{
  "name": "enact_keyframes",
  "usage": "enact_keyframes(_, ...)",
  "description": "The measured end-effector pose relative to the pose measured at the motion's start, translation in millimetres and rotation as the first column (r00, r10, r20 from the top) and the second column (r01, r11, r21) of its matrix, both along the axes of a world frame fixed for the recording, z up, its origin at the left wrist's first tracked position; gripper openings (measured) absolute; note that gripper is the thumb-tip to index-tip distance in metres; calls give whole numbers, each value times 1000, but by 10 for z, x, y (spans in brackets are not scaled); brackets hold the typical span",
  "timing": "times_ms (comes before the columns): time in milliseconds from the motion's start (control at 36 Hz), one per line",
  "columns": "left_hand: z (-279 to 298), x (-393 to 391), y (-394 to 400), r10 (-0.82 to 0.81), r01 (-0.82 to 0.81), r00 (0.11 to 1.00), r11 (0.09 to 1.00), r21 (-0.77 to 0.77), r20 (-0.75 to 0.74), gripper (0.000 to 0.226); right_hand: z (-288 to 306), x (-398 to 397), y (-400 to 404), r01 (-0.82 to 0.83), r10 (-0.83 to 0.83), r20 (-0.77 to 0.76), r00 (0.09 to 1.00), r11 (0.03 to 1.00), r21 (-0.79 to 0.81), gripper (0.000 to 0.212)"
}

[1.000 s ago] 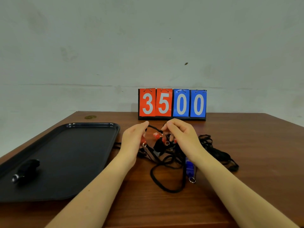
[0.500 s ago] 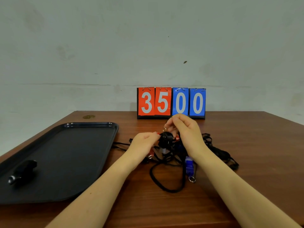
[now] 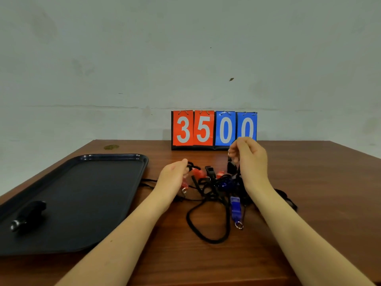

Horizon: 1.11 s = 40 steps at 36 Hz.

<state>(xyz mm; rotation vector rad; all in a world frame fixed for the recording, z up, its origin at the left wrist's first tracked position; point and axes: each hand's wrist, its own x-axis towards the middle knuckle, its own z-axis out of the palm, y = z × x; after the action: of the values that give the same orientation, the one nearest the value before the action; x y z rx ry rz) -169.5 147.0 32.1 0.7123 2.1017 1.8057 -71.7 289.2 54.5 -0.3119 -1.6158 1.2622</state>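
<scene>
Since half a second ago our right hand (image 3: 250, 162) has climbed up and to the right, until it hangs in front of the scoreboard (image 3: 203, 129), while our left hand (image 3: 174, 178) has stayed low at the left edge of the heap. The right fingers (image 3: 235, 149) are curled into a tight pinch, and a black whistle (image 3: 231, 167) dangles just beneath them, clear of the counter (image 3: 319, 193). The left fingers pinch a loop of black cord and hold it back. Between the hands lies the tangle of cords (image 3: 214, 186), with red whistles (image 3: 198, 173) caught in it and a blue whistle (image 3: 235, 210) on its near side. We judge that the pull is teasing one whistle out of the knot. It is not free yet, since its cord seems to run down into the heap. To the left, the tray (image 3: 92, 193) already bears one dark whistle (image 3: 28, 214), and we take that to be where this one goes.
</scene>
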Motion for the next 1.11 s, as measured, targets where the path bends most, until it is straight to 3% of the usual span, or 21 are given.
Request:
enact_keyframes(111, -11, -89, -5, 34, -31, 997, 998, 54, -71, 38, -55, -24, 50, 60, -92, 195, 977, 985, 164, 28)
enact_keyframes(222, 6, -78, -10, -5, 9, 998, 997, 81, -60, 42, -150, -45, 124, -61, -214, 518, 828, 885, 462, 28)
enact_keyframes(306, 10, -47, -6, -42, 47, 997, 996, 79, -62, 47, -208, -70, 139, -81, -406, 544, 734, 743, 664, 21)
enact_keyframes(361, -7, -50, -9, -101, 104, 994, 990, 91, -37, 37, -222, -80, 138, -21, -439, 464, 769, 708, 706, 24)
enact_keyframes(417, -14, -45, -19, -166, 165, 986, 980, 108, 4, 37, -202, -78, 115, 19, -361, 377, 853, 743, 669, 33)
enact_keyframes(472, -16, -37, -19, -231, 223, 972, 965, 138, 49, 38, -182, -71, 50, -64, -194, 349, 917, 792, 608, 35)
enact_keyframes(583, 7, 0, -52, -311, 292, 947, 938, 188, 78, 37, -228, -116, -49, -219, -97, 418, 903, 733, 644, 24)
enact_keyframes(667, 29, 6, -63, -352, 315, 924, 922, 227, 150, 39, -226, -125, -78, -264, -54, 476, 878, 776, 574, 13)
enact_keyframes(806, 50, 25, -61, -330, 301, 932, 936, 182, 152, 38, -171, -89, -107, -270, 77, 437, 896, 876, 399, 19)
enact_keyframes(1000, 13, -69, -65, -53, 27, 989, 982, 185, 138, 24, -129, -102, 30, -43, -13, 282, 959, 981, 189, 22)
enact_keyframes(1056, 10, -112, -81, -11, -50, 971, 968, 245, 239, 23, -124, -87, 118, 71, -118, 285, 951, 983, 172, 21)
enact_keyframes(1111, 11, -147, -107, -11, -106, 932, 947, 304, 362, 23, -140, -53, 218, 206, -292, 325, 899, 939, 275, 22)
